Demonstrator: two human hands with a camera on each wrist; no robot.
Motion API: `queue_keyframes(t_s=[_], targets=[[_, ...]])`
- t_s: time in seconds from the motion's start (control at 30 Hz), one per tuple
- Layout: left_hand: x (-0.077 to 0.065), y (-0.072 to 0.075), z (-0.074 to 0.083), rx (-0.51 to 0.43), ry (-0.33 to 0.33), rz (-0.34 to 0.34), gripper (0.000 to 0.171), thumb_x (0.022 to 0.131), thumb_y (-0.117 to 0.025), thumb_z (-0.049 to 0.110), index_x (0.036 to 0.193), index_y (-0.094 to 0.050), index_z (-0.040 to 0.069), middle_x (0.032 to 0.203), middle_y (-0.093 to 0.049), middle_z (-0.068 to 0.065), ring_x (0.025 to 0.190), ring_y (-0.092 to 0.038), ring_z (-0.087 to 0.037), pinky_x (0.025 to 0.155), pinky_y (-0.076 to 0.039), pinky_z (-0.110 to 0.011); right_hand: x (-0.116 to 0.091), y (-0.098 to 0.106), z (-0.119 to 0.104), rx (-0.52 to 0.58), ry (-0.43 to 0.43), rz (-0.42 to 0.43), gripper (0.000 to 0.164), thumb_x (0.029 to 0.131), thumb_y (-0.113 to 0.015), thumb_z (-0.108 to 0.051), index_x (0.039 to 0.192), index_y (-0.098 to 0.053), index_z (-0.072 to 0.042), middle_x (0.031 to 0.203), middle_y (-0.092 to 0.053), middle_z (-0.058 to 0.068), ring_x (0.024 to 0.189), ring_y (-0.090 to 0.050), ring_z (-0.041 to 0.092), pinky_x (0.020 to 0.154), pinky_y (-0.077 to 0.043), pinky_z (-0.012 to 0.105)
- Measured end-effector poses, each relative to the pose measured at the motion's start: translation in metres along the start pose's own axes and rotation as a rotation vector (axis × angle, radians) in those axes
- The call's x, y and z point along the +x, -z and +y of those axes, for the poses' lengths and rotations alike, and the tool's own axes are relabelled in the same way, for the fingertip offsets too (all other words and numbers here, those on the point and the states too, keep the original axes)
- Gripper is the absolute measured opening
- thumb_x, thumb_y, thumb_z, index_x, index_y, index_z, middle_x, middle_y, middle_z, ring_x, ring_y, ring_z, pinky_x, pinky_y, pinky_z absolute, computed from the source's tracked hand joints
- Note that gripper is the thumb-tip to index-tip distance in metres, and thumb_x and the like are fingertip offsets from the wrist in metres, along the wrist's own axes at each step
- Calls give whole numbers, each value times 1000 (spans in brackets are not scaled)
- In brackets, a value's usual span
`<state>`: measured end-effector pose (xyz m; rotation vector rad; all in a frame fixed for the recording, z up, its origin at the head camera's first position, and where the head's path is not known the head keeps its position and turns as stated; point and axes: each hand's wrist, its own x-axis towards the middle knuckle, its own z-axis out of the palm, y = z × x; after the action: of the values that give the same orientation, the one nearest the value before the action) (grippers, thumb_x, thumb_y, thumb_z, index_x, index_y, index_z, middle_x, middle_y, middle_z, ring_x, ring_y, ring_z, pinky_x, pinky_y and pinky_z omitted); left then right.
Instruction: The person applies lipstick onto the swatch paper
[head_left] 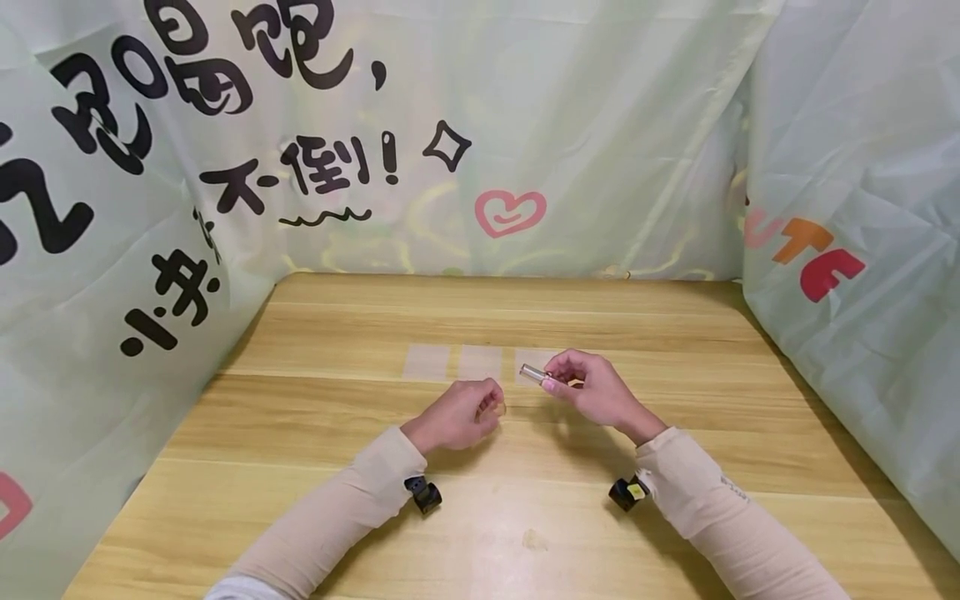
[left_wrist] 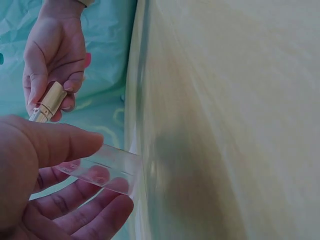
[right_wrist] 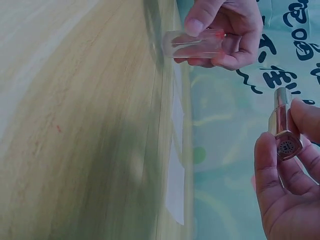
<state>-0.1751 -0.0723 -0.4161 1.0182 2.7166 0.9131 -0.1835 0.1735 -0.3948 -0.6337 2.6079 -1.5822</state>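
Observation:
My left hand (head_left: pixel 461 414) holds a clear, see-through cap (left_wrist: pixel 120 167) between thumb and fingers, a little above the table. Across from it, my right hand (head_left: pixel 592 387) pinches a lipstick tube (head_left: pixel 533 373) with a shiny metallic body. The tube's base, bearing a round dotted label, faces the camera in the right wrist view, and its narrower metal end (right_wrist: pixel 282 95) points away. Cap and lipstick tube are apart. In the head view the left fingers mostly hide the cap.
Three pale rectangular patches lie in a row on the wooden table (head_left: pixel 337 417): a left one (head_left: pixel 427 362), a middle one (head_left: pixel 480 362) and a right one partly behind the right hand. Printed cloth (head_left: pixel 600 167) hangs around the table's back and sides.

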Motion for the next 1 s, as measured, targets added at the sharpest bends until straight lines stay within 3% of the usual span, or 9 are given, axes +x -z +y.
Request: queue_keyframes(t_s=[0.3, 0.7, 1.0], targets=[[-1, -4, -3, 52, -2, -32, 14, 86, -65, 2, 93, -56, 11, 79, -56, 6, 73, -55, -10, 68, -50, -20, -2, 0, -1, 4, -6, 2, 11, 88, -71, -5, 97, -65, -2, 85, -65, 5, 78, -61, 20, 68, -51, 27], [1, -2, -4, 82, -33, -19, 15, 87, -67, 5, 93, -54, 11, 75, -53, 7, 69, -51, -9, 65, -47, -21, 0, 2, -1, 7, -9, 9, 13, 88, -71, -6, 98, -65, 0, 86, -65, 7, 80, -61, 20, 69, -51, 28], [0, -3, -4, 48, -6, -72, 28, 85, -66, 1, 111, -57, 2, 84, -63, 2, 78, -59, -9, 74, -51, -22, -1, 2, 0, 7, -8, 5, 11, 87, -71, -4, 96, -66, -2, 84, -64, 5, 78, -60, 20, 70, -52, 31]])
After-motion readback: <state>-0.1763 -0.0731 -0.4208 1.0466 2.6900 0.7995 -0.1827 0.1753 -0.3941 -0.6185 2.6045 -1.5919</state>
